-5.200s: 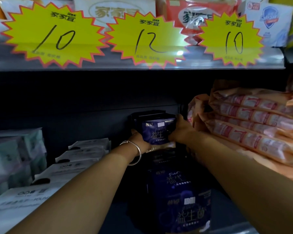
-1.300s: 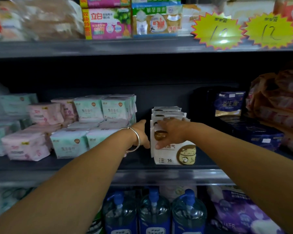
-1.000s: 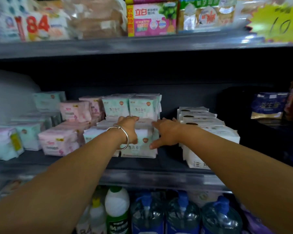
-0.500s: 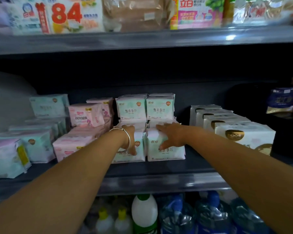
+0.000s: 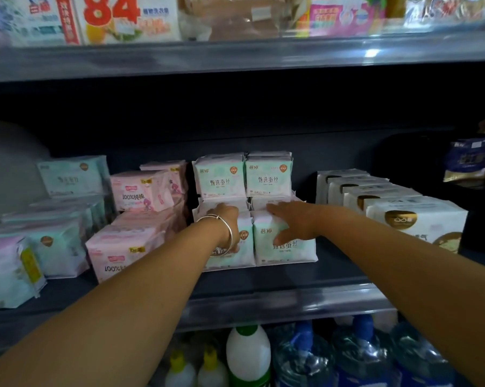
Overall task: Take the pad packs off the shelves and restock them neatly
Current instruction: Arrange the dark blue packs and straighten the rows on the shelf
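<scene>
Both hands are on the front mint packs mid-shelf, just left of the white packs: left hand curled over the top of one, right hand spread flat with its thumb down the face of its neighbour. These look light, squishy and a bit slick, so I'd grab them by the sides. Print reads 甄选蚕丝, the pink packs further left say 100%纯棉, and there's a big red 84 on the box above
</scene>
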